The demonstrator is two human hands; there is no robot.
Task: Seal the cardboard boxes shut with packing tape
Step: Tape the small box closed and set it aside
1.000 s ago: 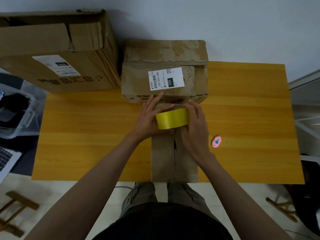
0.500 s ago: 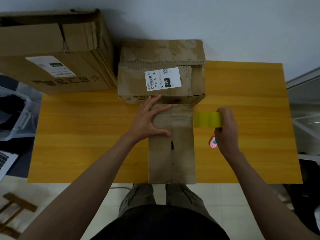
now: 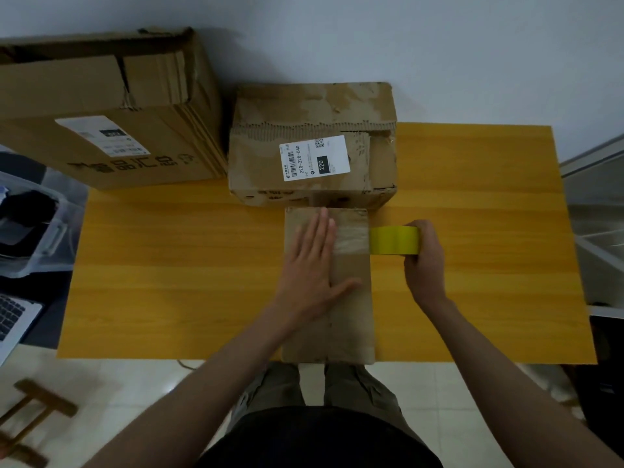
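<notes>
narrow box lies mid-table, front end overhanging. keep your flat, straight-fingered left hand pressing the tape strip down; your right hand, curled round the yellow roll, should pull taut over the right edge.

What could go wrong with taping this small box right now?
The tape strip runs across the small box, not along its middle seam, so the flaps may stay unsealed. The left hand lies flat on the box's left part only; a hard pull from the right hand gripping the yellow tape roll might slide the box or wrinkle the strip.
</notes>
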